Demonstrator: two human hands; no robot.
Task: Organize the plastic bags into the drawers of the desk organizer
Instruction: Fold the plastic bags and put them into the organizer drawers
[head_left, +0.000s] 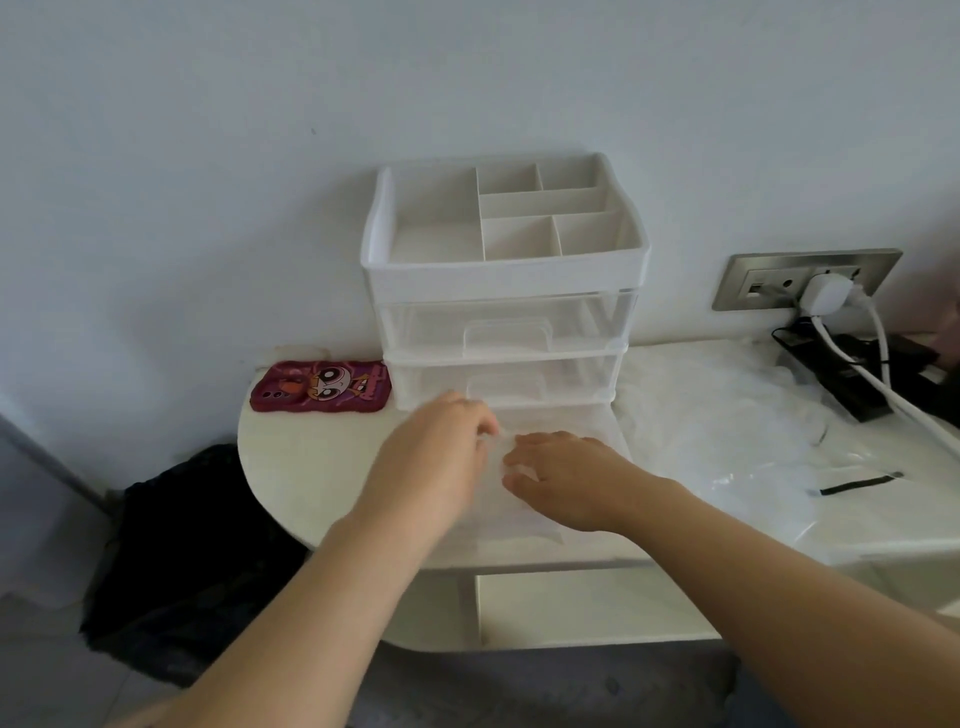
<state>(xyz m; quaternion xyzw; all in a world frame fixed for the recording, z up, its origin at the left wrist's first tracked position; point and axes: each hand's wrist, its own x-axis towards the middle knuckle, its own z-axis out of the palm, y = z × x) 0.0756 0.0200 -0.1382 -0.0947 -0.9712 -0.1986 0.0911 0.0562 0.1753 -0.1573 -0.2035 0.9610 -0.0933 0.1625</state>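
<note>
White desk (291, 467), pale wall (208, 130), steel socket plate (748, 275)

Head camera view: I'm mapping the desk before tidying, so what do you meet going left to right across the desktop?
Phone case → desk organizer → loose plastic bags → wall socket with its white plug → black power strip.
</note>
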